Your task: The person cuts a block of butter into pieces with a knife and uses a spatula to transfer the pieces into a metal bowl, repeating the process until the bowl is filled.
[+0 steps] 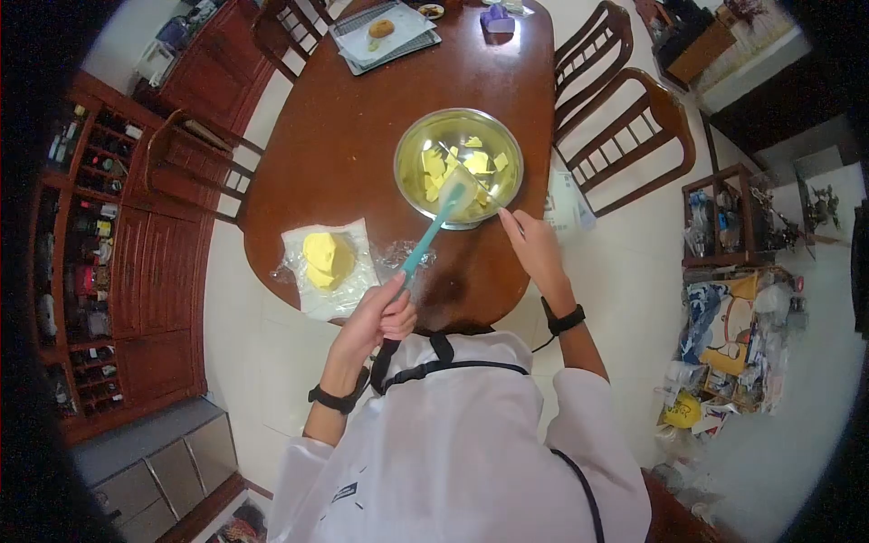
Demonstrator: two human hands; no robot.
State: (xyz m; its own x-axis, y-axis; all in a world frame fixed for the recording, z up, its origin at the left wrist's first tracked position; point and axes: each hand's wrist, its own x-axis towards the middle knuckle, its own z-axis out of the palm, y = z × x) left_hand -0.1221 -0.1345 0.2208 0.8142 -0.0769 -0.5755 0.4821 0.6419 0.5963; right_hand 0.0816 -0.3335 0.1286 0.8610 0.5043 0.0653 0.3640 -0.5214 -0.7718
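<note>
My left hand is closed around the handle of a spatula with a teal handle and a pale head. The spatula's head is inside a metal bowl, over chunks of yellow butter. At the bowl's near right rim, the fingers of my right hand pinch the end of a thin metal utensil that slants across the bowl; its kind I cannot tell. Left of the bowl, a larger block of butter rests on a white wrapper.
Crumpled clear film lies between wrapper and bowl on the brown table. At the far end are a tray with a rack, a browned food piece and a purple item. Chairs stand along both sides.
</note>
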